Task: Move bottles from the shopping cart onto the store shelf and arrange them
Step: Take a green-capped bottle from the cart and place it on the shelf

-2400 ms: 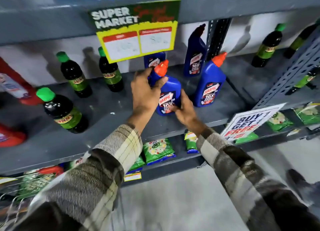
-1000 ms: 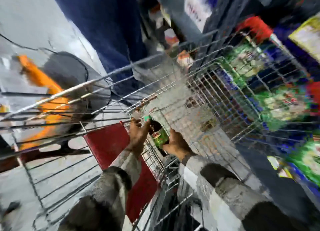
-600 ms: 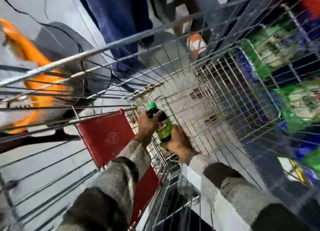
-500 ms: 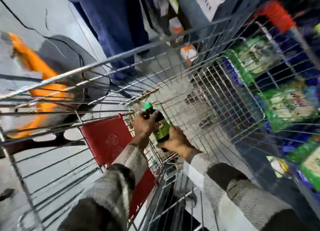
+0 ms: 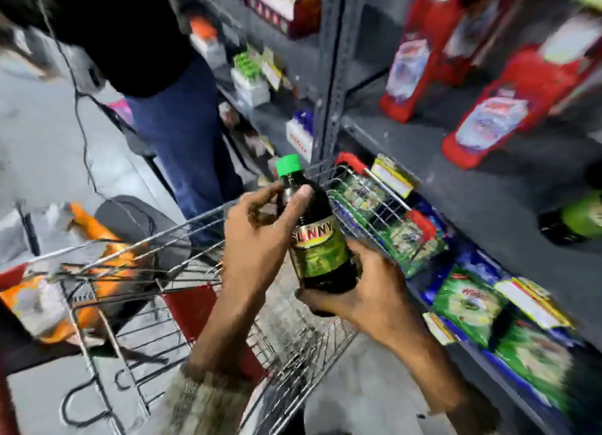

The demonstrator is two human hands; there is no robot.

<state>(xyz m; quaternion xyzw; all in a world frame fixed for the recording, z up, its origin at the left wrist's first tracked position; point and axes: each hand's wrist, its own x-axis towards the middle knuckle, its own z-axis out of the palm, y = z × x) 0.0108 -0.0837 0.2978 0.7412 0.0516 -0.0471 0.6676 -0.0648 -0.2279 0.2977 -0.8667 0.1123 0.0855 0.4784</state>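
Observation:
A dark bottle (image 5: 317,239) with a green cap and a green "Sunny" label is held upright above the wire shopping cart (image 5: 182,219). My left hand (image 5: 257,239) grips its neck and shoulder. My right hand (image 5: 361,291) cups its base from below. The grey store shelf (image 5: 456,174) runs along the right. Red bottles (image 5: 488,118) stand on it, and another dark green-labelled bottle (image 5: 576,218) lies blurred at its right edge.
A person in blue jeans (image 5: 185,125) stands just beyond the cart. Green packets (image 5: 465,301) fill the lower shelf at the right. A red flap (image 5: 192,307) sits inside the cart, and an orange object (image 5: 91,232) lies on the floor to the left.
Both hands took the green-capped bottle from inside the cart and lifted it out. The view has swung up from the cart toward the shelf on the right.

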